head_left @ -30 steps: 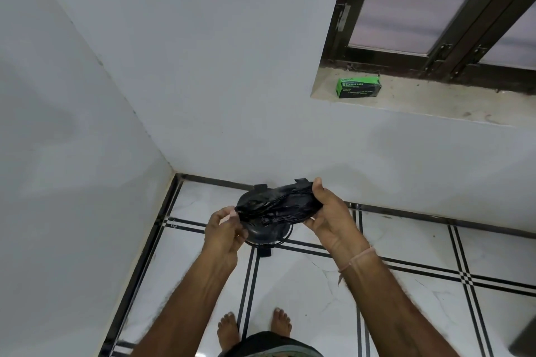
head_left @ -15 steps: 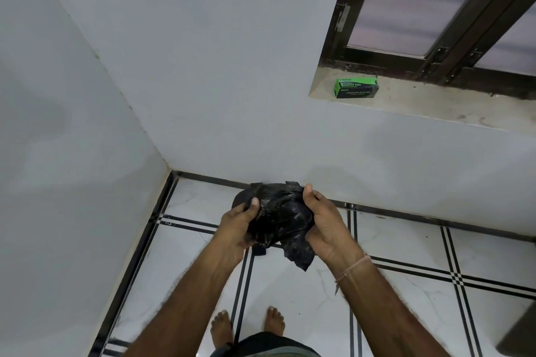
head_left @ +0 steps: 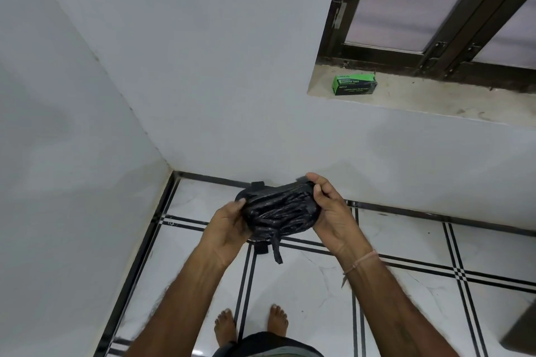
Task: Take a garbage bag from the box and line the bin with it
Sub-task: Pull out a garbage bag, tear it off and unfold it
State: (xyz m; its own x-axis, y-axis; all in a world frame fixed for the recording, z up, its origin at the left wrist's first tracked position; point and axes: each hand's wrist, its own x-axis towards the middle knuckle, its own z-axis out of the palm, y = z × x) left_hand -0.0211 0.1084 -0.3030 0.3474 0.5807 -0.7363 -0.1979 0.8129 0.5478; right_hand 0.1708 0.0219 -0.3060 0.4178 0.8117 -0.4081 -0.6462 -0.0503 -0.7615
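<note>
A crumpled black garbage bag [head_left: 277, 211] is bunched between both hands at chest height. My left hand [head_left: 227, 226] grips its left side and my right hand [head_left: 329, 211] grips its right side, thumb on top. A thin strip of the bag hangs down below it. Directly beneath the bag stands a small black bin [head_left: 255, 187] on the floor by the wall, mostly hidden by the bag; only parts of its rim and base show. The green garbage bag box [head_left: 354, 85] lies on the window sill at the upper right.
The bin stands in a room corner, white walls to the left and ahead. The window sill [head_left: 435, 101] juts out under a dark window frame. My bare feet [head_left: 251, 324] stand on the white tiled floor. A dark object edge shows at the far lower right.
The hands have spread the bag sideways again after bunching it closer together; its loose flap has drawn up, leaving only a thin strip hanging. The view shifted slightly.
</note>
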